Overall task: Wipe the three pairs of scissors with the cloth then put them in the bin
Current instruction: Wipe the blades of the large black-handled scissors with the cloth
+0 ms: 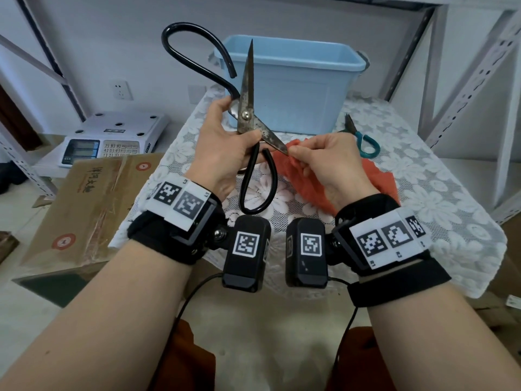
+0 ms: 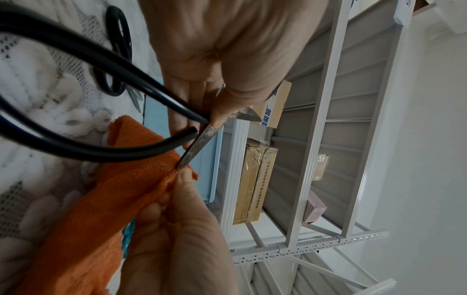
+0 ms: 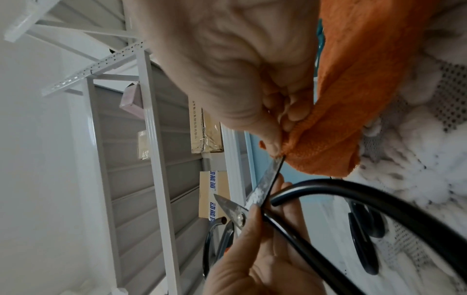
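Large black-handled scissors (image 1: 248, 119), blades spread wide, are held above the lace-covered table (image 1: 423, 193).

The scissors are gripped near the pivot by the left hand (image 1: 222, 142), thumb pressed on the tarnished, speckled steel; one blade is pointed upward, and the tip of the other is pinched through the orange terry cloth (image 1: 377, 176) by the curled fingers of the right hand (image 1: 329, 162). The looped handles are coated in smooth black. Teal-handled scissors (image 1: 363, 142) are laid on the table beside the light blue plastic bin (image 1: 296, 80), whose inside cannot be seen. A third black-handled pair (image 2: 118, 51) is glimpsed in the left wrist view, partly cut off. A cardboard box (image 1: 93, 198) and an electronic scale (image 1: 110, 136) are seen to the left.
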